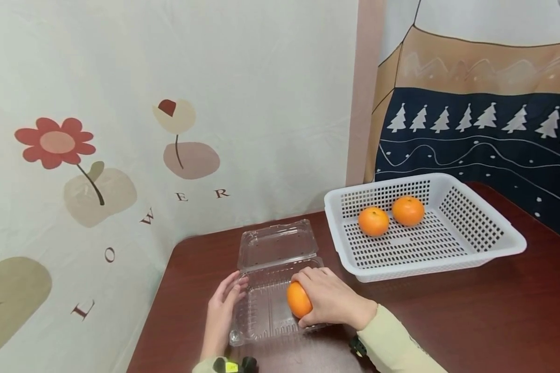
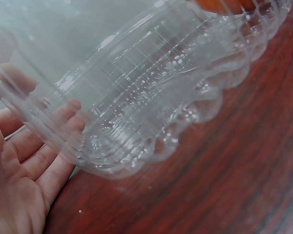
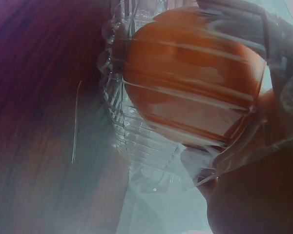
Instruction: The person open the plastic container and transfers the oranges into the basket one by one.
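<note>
A clear plastic clamshell box (image 1: 256,311) lies on the table, its lid (image 1: 278,244) folded back away from the person. In the head view my right hand (image 1: 329,298) grips an orange (image 1: 299,300) inside the right half of the box. The right wrist view shows this orange (image 3: 190,78) through the ribbed clear wall, the fingers partly hidden. At the box's left side is my left hand (image 1: 225,305), fingers loosely extended. In the left wrist view the left hand's fingers (image 2: 41,163) rest against the clear wall without gripping it.
A white perforated plastic basket (image 1: 424,267) stands at the right, behind the right hand. Two more oranges, a nearer one (image 1: 373,221) and another (image 1: 408,211), sit in it. The dark red wooden table (image 1: 186,290) meets a printed curtain (image 1: 280,114) at the back.
</note>
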Available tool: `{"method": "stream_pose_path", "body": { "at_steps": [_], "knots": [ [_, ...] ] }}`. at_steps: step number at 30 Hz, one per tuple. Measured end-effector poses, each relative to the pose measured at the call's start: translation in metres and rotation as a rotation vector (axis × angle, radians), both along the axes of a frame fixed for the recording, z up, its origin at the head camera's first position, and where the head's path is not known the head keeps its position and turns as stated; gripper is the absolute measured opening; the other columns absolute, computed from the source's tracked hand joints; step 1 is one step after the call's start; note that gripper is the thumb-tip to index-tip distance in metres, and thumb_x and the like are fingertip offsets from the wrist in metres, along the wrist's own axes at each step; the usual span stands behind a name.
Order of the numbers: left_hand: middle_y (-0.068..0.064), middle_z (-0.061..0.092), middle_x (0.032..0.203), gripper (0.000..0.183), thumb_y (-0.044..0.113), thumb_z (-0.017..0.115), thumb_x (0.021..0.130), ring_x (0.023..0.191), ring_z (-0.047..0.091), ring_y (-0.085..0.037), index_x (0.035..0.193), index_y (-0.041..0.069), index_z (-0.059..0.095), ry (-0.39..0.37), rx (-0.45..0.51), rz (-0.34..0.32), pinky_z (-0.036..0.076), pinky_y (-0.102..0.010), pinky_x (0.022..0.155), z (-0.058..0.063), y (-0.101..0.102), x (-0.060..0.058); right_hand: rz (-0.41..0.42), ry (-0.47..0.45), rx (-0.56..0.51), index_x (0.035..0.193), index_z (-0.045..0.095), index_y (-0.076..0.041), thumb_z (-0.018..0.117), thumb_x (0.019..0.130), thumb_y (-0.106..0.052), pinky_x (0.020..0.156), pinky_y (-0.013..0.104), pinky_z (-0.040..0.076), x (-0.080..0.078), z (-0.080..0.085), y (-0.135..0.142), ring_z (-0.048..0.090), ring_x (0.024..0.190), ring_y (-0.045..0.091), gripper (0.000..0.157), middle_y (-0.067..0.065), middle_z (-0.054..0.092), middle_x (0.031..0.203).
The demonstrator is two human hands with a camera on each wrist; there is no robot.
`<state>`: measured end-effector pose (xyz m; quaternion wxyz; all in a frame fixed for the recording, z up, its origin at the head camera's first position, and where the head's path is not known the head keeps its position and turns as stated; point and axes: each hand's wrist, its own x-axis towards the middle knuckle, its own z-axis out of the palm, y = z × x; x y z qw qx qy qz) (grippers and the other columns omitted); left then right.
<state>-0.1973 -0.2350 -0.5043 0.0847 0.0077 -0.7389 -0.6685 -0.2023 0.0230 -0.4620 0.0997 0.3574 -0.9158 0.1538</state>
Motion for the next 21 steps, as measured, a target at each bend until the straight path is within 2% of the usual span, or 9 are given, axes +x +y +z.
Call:
{"method": "stream_pose_path", "body": {
  "at_steps": [7, 11, 16, 21],
  "knots": [
    [-0.009, 0.059, 0.114, 0.035, 0.024, 0.052, 0.091, 0.105, 0.055, -0.02, 0.124, 0.013, 0.048, 0.006, 0.011, -0.009, 0.046, -0.029, 0.087, 0.0045, 0.0, 0.0006, -0.004, 0.019, 0.002, 0.119, 0.047, -0.016, 0.071, 0.057, -0.059, 0.085, 0.03, 0.037, 0.0, 0.0003, 0.0001, 0.048, 0.098, 0.011, 0.08, -0.007, 0.051, 0.106],
    [-0.008, 0.059, 0.114, 0.035, 0.025, 0.051, 0.091, 0.105, 0.055, -0.019, 0.124, 0.014, 0.048, 0.004, 0.005, -0.008, 0.046, -0.028, 0.087, 0.0031, 0.0, 0.0002, -0.008, 0.011, 0.025, 0.121, 0.045, -0.016, 0.074, 0.053, -0.058, 0.087, 0.03, 0.037, 0.0008, 0.0003, 0.0004, 0.047, 0.099, 0.013, 0.085, -0.005, 0.049, 0.108],
    [-0.007, 0.059, 0.115, 0.035, 0.029, 0.051, 0.091, 0.105, 0.055, -0.017, 0.123, 0.017, 0.048, 0.001, -0.017, 0.007, 0.046, -0.026, 0.087, 0.0001, 0.0005, -0.0013, -0.007, 0.006, 0.053, 0.121, 0.044, -0.017, 0.081, 0.05, -0.046, 0.087, 0.03, 0.037, 0.0028, 0.0018, 0.0001, 0.046, 0.097, 0.014, 0.086, -0.003, 0.047, 0.108],
    [-0.008, 0.059, 0.113, 0.036, 0.029, 0.052, 0.09, 0.104, 0.056, -0.018, 0.123, 0.015, 0.049, 0.02, -0.03, 0.017, 0.047, -0.026, 0.086, -0.002, 0.0002, -0.0014, -0.007, 0.028, 0.044, 0.12, 0.045, -0.017, 0.079, 0.052, -0.039, 0.083, 0.028, 0.037, 0.0047, 0.0023, -0.0018, 0.048, 0.09, 0.013, 0.079, -0.004, 0.049, 0.101]
  ]
}}
